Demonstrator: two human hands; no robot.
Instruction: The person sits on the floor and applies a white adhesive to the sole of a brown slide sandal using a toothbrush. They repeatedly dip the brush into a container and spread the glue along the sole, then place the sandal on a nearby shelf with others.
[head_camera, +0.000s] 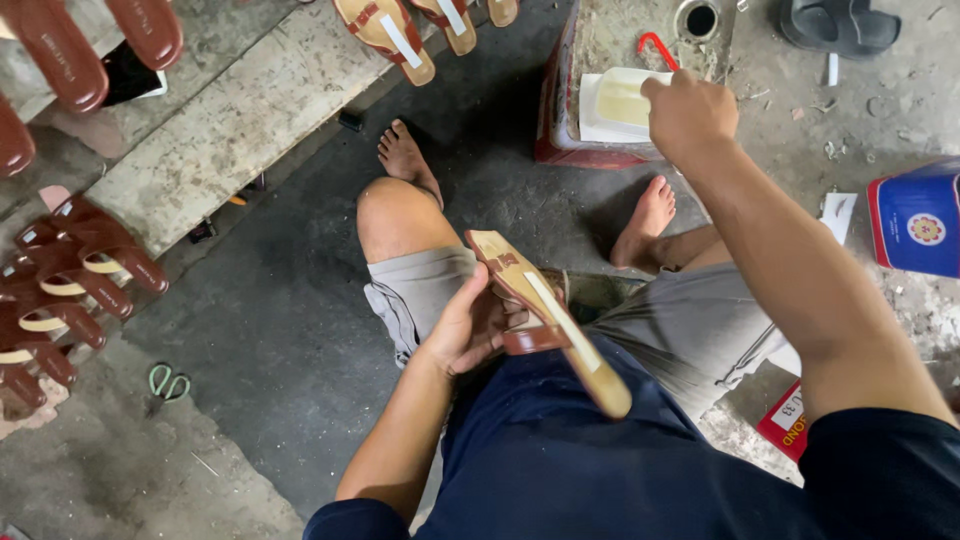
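Observation:
My left hand (468, 325) grips a tan sandal (545, 315) with a brown strap, held tilted over my lap, toe end pointing toward me. My right hand (688, 115) is stretched forward and closed on something small at the edge of a white container of yellowish glue (618, 100); what it holds is hidden by the fingers. The container rests on a red box (556, 130) between my bare feet.
Several brown sandals (70, 280) lie in a row at the left; more sit on the concrete step (230, 130) at top. Green scissors (168, 383) lie on the floor. A blue box (918, 220) stands right, a red packet (785, 425) beside my leg.

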